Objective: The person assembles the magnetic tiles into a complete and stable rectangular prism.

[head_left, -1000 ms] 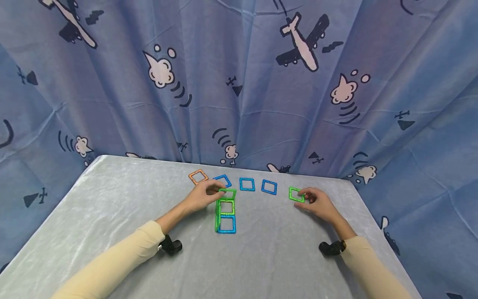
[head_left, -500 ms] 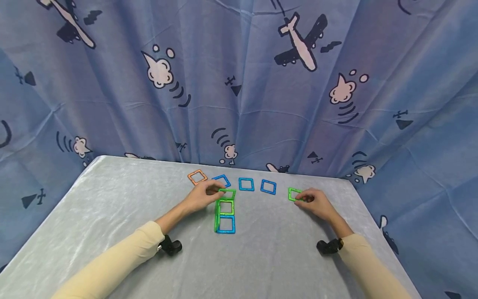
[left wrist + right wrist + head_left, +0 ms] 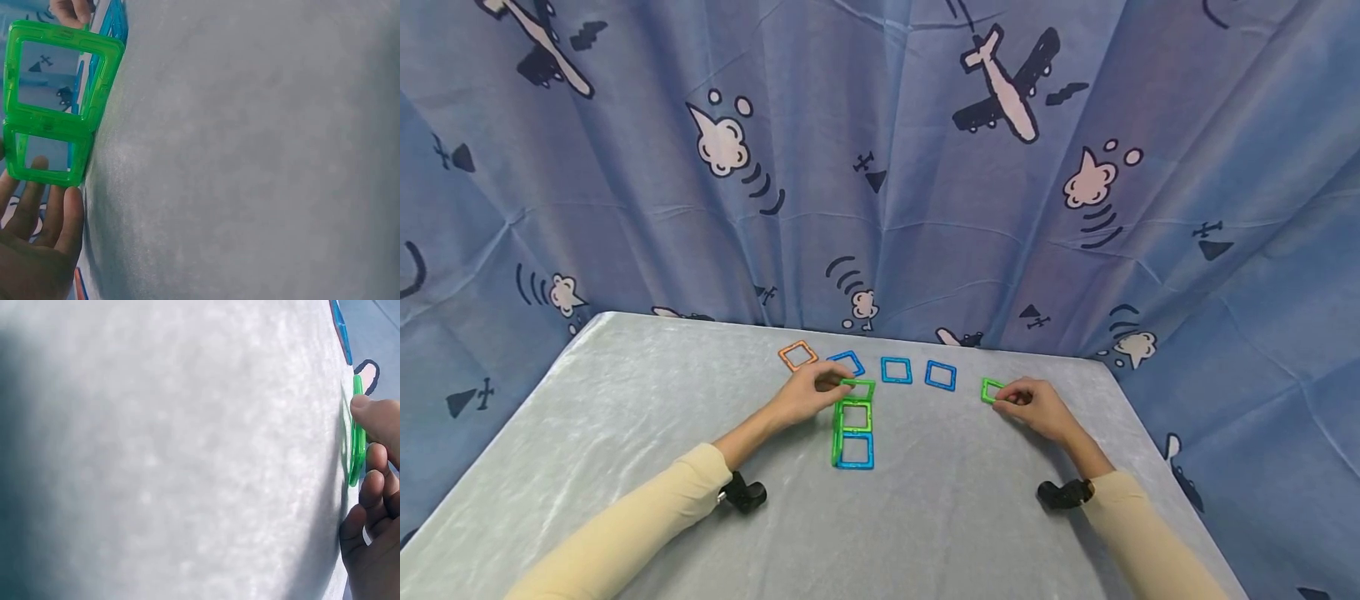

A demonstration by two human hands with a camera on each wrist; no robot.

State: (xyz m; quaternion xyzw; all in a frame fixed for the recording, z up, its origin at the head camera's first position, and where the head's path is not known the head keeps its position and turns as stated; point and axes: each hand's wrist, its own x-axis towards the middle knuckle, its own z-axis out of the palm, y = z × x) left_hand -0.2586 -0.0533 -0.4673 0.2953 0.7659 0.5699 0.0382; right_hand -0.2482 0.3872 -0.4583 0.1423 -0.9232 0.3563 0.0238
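Note:
Thumb and fingers of my left hand (image 3: 808,392) hold the upright green square magnetic tile (image 3: 872,390) at the back of a small build. Flat in that build lie a green tile (image 3: 869,417) and a blue tile (image 3: 856,466); green tiles (image 3: 836,446) stand along its left side. The left wrist view shows green frames (image 3: 69,37) joined edge to edge, with fingers (image 3: 69,225) behind the lower one. Over on the right, my right hand (image 3: 1037,408) pinches a separate green square tile (image 3: 987,392); in the right wrist view the thumb lies across that tile (image 3: 357,444).
Behind the build, an orange tile (image 3: 797,356) and blue tiles (image 3: 896,371), (image 3: 941,375) lie in a loose row, one partly behind my left hand. A grey cloth covers the table (image 3: 955,517). A patterned blue curtain (image 3: 880,208) hangs at its far edge.
My right hand's fingers have closed further over the separate green tile, covering more of it. The left hand and the build have stayed in place.

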